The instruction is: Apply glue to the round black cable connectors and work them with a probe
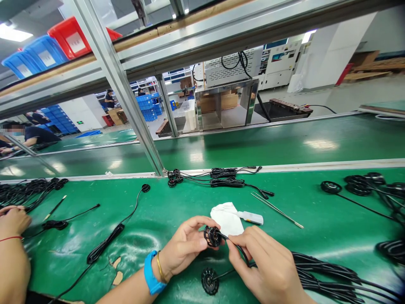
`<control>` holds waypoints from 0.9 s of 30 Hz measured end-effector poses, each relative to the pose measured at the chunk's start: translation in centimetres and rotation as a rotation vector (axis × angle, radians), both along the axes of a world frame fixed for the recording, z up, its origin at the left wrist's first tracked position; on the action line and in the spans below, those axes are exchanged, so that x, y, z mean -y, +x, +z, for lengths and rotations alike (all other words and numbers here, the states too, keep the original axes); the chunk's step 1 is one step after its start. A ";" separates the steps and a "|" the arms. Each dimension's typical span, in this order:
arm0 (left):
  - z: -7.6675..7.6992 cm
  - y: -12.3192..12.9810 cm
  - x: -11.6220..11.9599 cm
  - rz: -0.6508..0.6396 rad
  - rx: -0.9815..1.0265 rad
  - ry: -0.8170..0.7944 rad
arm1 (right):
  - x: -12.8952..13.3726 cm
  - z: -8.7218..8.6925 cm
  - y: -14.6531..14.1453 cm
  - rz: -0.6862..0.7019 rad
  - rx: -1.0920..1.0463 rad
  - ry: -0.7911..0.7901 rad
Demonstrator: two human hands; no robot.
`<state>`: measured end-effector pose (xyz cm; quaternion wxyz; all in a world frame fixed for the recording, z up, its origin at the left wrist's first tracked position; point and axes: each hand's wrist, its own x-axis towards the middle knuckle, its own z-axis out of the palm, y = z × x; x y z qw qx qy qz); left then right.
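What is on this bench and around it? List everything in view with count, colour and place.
Bench mat: one, green, under the items.
Cloth: one, white, behind the hands.
Handled tool: one, white, against the cloth.
Metal rod tool: one, silver, right of the cloth.
Cable bundles: several, black, far edge and right side.
Loose cable head: one, black, below the hands.
Blue crates: two, blue, upper shelf.
Red crate: one, red, beside them.
Co-worker's hand: one, red thread at wrist, far left.
Left hand: one, blue wristband, holding a cable head, black.
Right hand: one, pinching its black cable.
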<state>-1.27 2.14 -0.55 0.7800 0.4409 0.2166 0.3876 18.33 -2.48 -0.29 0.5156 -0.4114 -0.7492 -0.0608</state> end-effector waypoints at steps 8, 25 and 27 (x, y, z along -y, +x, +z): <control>0.1 0.2 -0.1 -0.034 -0.003 -0.046 | 0.0 -0.4 -0.2 0.006 0.067 0.017; 0.2 0.1 0.0 -0.023 -0.046 -0.052 | -0.2 -0.4 -0.2 0.062 -0.003 -0.052; 0.3 0.1 0.0 0.003 -0.029 -0.030 | -0.1 -0.7 -0.4 0.110 -0.016 -0.080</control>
